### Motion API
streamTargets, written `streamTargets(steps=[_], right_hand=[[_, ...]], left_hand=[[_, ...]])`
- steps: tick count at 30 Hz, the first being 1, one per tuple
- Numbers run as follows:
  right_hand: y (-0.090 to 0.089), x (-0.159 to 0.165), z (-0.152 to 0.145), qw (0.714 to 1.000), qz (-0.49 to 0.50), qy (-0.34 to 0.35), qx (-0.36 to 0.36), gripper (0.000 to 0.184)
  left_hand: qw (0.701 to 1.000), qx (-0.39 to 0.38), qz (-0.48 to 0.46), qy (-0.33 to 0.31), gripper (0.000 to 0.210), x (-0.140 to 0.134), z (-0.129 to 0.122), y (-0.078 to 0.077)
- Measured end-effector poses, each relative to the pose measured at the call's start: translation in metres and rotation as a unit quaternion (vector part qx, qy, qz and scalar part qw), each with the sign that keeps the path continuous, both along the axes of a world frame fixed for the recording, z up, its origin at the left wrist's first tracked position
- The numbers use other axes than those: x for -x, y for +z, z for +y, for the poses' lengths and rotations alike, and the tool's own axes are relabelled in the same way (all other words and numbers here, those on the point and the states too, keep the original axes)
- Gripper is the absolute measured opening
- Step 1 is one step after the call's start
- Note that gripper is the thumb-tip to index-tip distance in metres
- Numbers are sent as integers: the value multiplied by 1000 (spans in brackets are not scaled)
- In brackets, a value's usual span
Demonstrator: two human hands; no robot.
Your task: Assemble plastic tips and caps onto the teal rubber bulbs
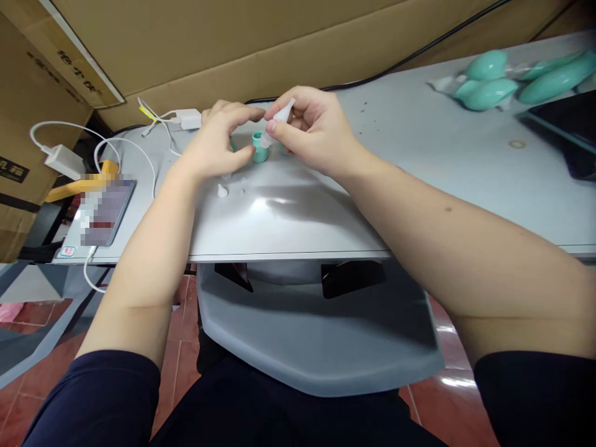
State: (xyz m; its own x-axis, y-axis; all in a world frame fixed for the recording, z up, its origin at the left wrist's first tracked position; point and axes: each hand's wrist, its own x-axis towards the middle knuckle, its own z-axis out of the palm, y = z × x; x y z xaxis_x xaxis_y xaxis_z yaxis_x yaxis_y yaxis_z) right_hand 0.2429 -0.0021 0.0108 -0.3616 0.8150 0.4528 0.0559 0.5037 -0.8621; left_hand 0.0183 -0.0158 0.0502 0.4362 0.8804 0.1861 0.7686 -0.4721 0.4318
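My right hand (310, 130) pinches a small white squeeze tube (283, 113), tilted, with its clear end pointing down and left. That end is close to the rim of a small teal cylinder (260, 152), which stands upright on the table; I cannot tell whether they touch. My left hand (221, 136) is to the left of the cylinder, thumb and fingers apart, the thumb tip close beside it. A bit of another teal piece shows behind each hand, mostly hidden. A little white pointed cap (222, 191) lies in front of my left hand.
Teal rounded parts (488, 84) lie at the back right, near a dark flat device (565, 127). On the left are a phone (109, 214), white chargers (65, 161) with cables, and a yellow object (77, 186). Cardboard (233, 37) walls the back. A grey open drawer or tray (321, 347) juts below the edge.
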Motion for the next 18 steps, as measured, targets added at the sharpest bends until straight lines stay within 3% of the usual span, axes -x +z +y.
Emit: streamTargets(steps=[9,14,18], right_hand=[[-4,0,1,997,47,52,-21,41],[-12,4,12,999,41,0,-29,41],[-16,2,14,995,0,-47,-93,33]], left_hand=[[998,20,-63,-3,37,-9,-17,4],[999,7,-33,30,34,-6,-16,4],[997,-34,-73,9,26,-3,-9,-6]])
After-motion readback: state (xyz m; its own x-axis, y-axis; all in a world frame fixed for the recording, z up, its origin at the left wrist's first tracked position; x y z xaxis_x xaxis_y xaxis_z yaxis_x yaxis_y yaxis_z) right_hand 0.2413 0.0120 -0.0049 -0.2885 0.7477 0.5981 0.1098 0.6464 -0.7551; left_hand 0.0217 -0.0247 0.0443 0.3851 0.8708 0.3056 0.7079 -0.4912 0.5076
